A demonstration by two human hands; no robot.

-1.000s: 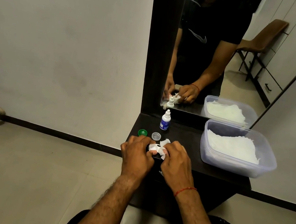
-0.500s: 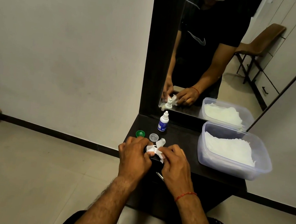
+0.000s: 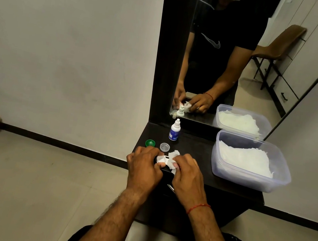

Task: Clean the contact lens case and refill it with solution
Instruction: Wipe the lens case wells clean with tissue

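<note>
At the front edge of the desk (image 3: 197,146), both hands meet over the work. The left hand (image 3: 144,165) pinches the white contact lens case (image 3: 161,158), mostly hidden by fingers, to steady it. The right hand (image 3: 187,176), fingers curled, presses a crumpled tissue (image 3: 173,157) against it, judged to be wiping a well. Green cap (image 3: 150,143) and clear cap (image 3: 164,147) lie off just behind the hands, leaving the wells reachable. Solution bottle (image 3: 174,131) stands upright near the mirror; refill not yet begun.

Translucent plastic tub (image 3: 248,181), crumpled tissue (image 3: 173,157)
</note>
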